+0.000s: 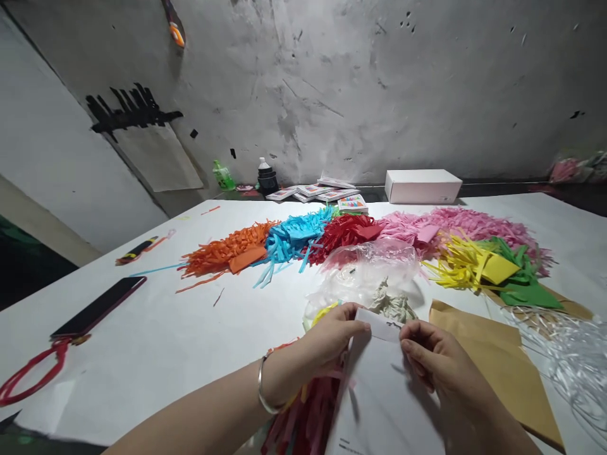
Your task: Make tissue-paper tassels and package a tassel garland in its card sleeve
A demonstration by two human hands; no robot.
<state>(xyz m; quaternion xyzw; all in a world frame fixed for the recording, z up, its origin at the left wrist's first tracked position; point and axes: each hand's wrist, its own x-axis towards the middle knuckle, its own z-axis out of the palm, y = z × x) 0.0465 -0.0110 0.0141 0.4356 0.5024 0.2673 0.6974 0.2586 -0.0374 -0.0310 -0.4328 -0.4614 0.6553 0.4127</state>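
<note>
Both hands pinch one white sheet [379, 385] at its far edge, left hand [332, 338] and right hand [434, 357] equally near, edge running left-right.

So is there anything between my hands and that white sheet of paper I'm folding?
Nothing visible. The left hand and right hand already pinch the folded top edge of the white paper, with nothing in between. The clear plastic bag lies just beyond it.
</note>
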